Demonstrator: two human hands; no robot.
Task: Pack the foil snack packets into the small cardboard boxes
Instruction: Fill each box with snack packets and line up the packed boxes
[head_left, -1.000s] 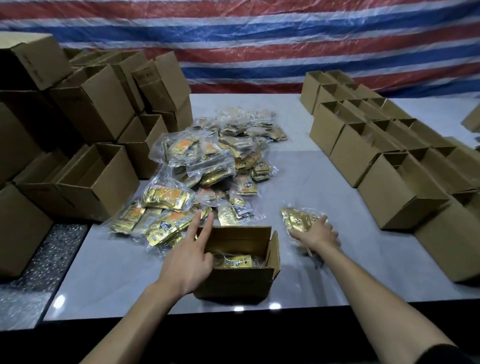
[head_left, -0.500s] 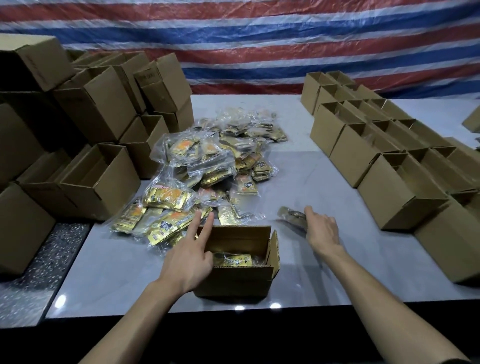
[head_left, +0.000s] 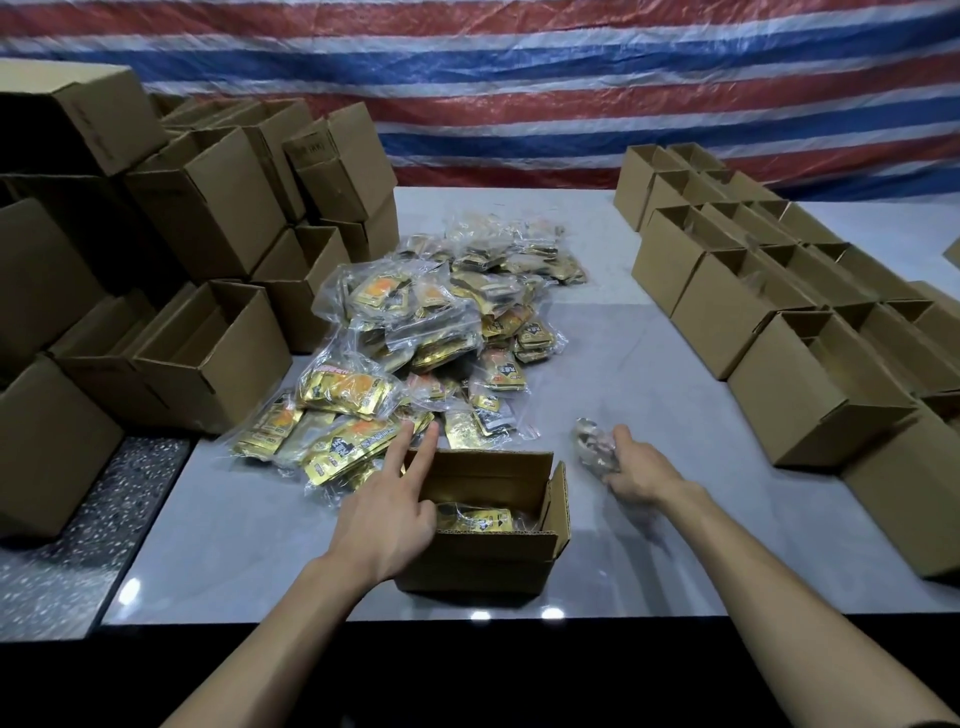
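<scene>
Open box (head_left: 483, 558) at tabletop (head_left: 675, 545) front, gold packets (head_left: 475, 519) inside | L hand (head_left: 387, 525) on rim, fingers spread | R hand (head_left: 636, 470) gripping blurred packet (head_left: 589, 447) beside box | loose pile (head_left: 415, 358) behind.

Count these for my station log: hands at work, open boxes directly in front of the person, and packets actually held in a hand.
Hands: 2, the left hand resting on the box and the right hand gripping
Open cardboard box in front: 1
Held snack packet, blurred: 1
Total: 4
</scene>
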